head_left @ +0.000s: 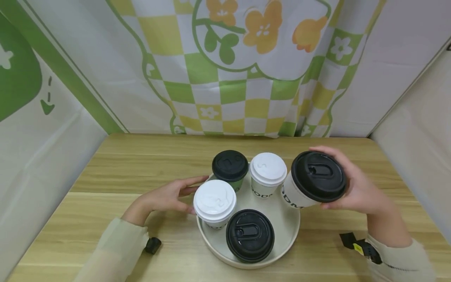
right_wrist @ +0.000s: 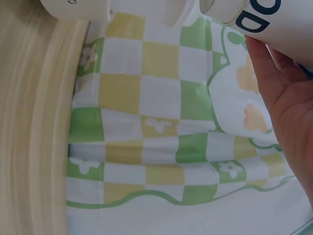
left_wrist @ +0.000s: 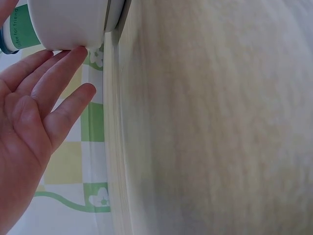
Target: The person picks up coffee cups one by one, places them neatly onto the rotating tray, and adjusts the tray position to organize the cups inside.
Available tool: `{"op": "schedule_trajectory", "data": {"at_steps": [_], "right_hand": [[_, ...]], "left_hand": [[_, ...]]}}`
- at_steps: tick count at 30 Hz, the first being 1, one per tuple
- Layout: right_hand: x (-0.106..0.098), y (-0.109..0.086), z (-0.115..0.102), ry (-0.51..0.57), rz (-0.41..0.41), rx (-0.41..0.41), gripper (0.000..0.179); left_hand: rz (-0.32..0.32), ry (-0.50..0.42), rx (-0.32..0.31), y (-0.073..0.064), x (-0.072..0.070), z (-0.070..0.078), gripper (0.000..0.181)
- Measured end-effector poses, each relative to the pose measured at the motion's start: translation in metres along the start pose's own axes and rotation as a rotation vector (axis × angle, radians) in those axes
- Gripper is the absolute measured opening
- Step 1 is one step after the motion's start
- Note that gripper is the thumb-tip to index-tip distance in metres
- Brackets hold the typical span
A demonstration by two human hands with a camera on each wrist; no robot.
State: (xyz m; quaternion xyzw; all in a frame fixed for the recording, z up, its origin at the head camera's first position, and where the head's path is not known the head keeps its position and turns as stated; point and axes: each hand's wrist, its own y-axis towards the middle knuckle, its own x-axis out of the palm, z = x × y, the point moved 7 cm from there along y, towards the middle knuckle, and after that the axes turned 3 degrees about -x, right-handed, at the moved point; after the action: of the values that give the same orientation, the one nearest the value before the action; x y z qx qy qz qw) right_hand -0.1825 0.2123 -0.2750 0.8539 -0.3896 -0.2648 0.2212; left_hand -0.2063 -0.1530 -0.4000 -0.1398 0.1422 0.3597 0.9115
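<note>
My right hand (head_left: 361,192) grips a large white paper coffee cup with a black lid (head_left: 318,176), tilted over the right edge of a round, cream tray (head_left: 283,221). In the right wrist view the fingers curl round the cup's lettered side (right_wrist: 286,24). My left hand (head_left: 167,197) is at the tray's left side, its fingers spread; the left wrist view shows the fingertips at the tray's outer wall (left_wrist: 71,24). On the tray stand a white-lidded cup (head_left: 215,200) nearest this hand, a green cup with a black lid (head_left: 230,165), another white-lidded cup (head_left: 268,169) and a black-lidded cup (head_left: 250,235).
The tray stands on a wooden table (head_left: 141,164). A checked green and yellow curtain (head_left: 232,90) hangs behind the table's far edge, with pale fabric walls (head_left: 53,149) at either side. Black straps show at both wrists.
</note>
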Motion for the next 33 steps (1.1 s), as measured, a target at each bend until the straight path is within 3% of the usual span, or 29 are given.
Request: {"op": "schedule_trajectory", "data": {"at_steps": [11, 20, 33], "right_hand": [[0.018, -0.009, 0.014, 0.081, -0.076, -0.009, 0.112], [0.027, -0.017, 0.025, 0.128, -0.09, 0.031, 0.114], [0.044, -0.028, 0.043, 0.104, -0.125, 0.087, 0.113]], "left_hand": [[-0.02, 0.008, 0.008, 0.004, -0.001, -0.001, 0.097], [-0.02, 0.001, 0.004, 0.005, -0.001, -0.003, 0.096], [-0.016, -0.002, 0.006, 0.003, -0.001, -0.003, 0.096]]}}
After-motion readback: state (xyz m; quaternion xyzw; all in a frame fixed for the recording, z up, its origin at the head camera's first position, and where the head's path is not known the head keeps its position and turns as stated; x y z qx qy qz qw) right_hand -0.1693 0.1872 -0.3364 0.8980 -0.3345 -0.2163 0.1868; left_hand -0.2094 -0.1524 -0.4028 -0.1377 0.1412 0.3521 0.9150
